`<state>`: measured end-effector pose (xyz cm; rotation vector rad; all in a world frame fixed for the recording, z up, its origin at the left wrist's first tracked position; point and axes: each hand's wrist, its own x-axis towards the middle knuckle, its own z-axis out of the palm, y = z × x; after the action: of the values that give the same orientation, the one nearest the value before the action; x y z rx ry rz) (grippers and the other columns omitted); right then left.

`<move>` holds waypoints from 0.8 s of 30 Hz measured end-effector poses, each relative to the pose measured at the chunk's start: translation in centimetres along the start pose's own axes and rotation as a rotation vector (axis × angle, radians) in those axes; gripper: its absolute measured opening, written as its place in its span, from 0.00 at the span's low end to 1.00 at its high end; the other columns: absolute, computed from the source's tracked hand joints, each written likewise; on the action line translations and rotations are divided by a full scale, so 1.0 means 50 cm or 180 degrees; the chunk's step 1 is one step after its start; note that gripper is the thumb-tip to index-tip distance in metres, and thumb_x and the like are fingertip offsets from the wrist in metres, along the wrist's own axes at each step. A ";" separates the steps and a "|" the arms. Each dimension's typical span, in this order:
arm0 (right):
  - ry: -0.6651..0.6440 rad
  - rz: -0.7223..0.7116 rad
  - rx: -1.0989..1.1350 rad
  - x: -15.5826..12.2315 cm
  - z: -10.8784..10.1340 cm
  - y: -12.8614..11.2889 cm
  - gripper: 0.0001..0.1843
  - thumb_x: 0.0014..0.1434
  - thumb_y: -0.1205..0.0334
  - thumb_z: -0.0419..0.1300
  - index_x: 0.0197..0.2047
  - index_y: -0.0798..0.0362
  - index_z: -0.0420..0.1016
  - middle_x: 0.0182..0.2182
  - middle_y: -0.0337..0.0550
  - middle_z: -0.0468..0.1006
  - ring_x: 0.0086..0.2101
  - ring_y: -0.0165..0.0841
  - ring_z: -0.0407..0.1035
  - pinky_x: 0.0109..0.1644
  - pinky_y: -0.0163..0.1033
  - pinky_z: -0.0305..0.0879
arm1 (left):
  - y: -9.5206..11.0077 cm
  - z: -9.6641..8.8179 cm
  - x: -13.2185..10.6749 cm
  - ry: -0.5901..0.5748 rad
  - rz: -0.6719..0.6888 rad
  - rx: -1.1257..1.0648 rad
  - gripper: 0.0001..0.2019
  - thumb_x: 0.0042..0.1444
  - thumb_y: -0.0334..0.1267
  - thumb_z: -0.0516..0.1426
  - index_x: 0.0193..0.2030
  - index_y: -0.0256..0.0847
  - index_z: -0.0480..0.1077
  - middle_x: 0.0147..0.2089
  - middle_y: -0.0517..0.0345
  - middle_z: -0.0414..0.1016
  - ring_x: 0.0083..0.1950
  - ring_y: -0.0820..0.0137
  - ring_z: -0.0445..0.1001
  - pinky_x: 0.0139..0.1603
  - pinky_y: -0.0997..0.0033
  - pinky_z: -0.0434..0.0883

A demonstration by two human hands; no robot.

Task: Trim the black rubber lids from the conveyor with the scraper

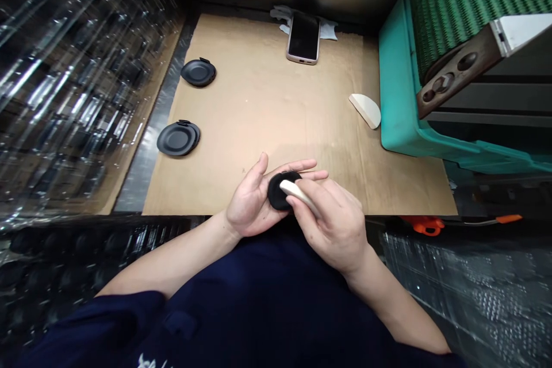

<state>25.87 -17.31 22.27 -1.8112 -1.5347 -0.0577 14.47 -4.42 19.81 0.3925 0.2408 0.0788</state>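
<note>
My left hand (254, 201) is palm up with its thumb apart and fingers stretched out. A small round black case (276, 195) rests across its palm and fingers, held there. My right hand (334, 218) pinches a white pad (302, 198) between thumb and fingers. The pad's rounded tip touches the dark face of the case. Part of the case is hidden behind the pad and fingers. Two similar black cases, one upper (199, 72) and one lower (178, 138), lie at the left of the cardboard sheet. A white half-round pad (366, 110) lies at the right.
Cardboard (267, 103) covers the worktop. A phone (304, 39) lies at the back on a pale cloth. At the right stand a teal crate (394, 92) and a green belt conveyor (478, 0). Clear plastic trays (81, 86) stack at the left. An orange-handled tool (426, 224) sits below the front edge.
</note>
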 end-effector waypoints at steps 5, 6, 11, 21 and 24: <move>-0.0012 -0.0244 -0.0210 0.025 0.020 -0.013 0.11 0.69 0.65 0.58 0.50 0.61 0.77 0.35 0.48 0.80 0.36 0.35 0.73 0.41 0.40 0.71 | -0.006 -0.011 -0.001 -0.0017 0.0092 0.0098 0.35 0.70 0.62 0.39 0.62 0.37 0.70 0.65 0.40 0.72 0.71 0.51 0.65 0.71 0.51 0.60; -0.0088 -0.0286 -0.0185 0.027 0.018 -0.016 0.11 0.69 0.65 0.57 0.49 0.61 0.77 0.35 0.47 0.79 0.35 0.35 0.73 0.41 0.40 0.70 | -0.007 -0.011 -0.002 -0.0017 0.0113 0.0108 0.35 0.70 0.62 0.38 0.61 0.37 0.71 0.65 0.40 0.72 0.71 0.50 0.65 0.71 0.50 0.59; -0.0555 -0.0555 0.0024 0.030 -0.001 -0.023 0.10 0.69 0.67 0.56 0.46 0.60 0.79 0.29 0.43 0.76 0.30 0.34 0.69 0.37 0.41 0.68 | -0.007 -0.005 0.000 -0.0047 0.0256 0.0221 0.39 0.68 0.65 0.37 0.53 0.31 0.74 0.66 0.34 0.69 0.71 0.44 0.63 0.74 0.45 0.55; -0.0646 -0.0398 -0.0186 -0.003 0.005 -0.026 0.10 0.69 0.67 0.56 0.46 0.60 0.78 0.29 0.43 0.74 0.30 0.34 0.67 0.35 0.40 0.63 | -0.022 -0.001 0.004 0.0316 0.0709 0.0192 0.22 0.72 0.48 0.46 0.51 0.34 0.76 0.67 0.40 0.70 0.73 0.50 0.62 0.76 0.49 0.54; -0.0583 -0.0304 -0.0479 -0.011 -0.012 0.001 0.10 0.69 0.66 0.58 0.50 0.60 0.78 0.29 0.42 0.74 0.30 0.33 0.67 0.36 0.40 0.62 | -0.018 -0.001 0.005 0.0250 0.0687 0.0040 0.22 0.73 0.45 0.45 0.53 0.34 0.76 0.69 0.40 0.68 0.74 0.51 0.61 0.76 0.50 0.54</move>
<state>26.00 -18.07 22.42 -1.9025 -1.7872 -0.0557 14.74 -5.21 19.37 0.4275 0.2757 0.3053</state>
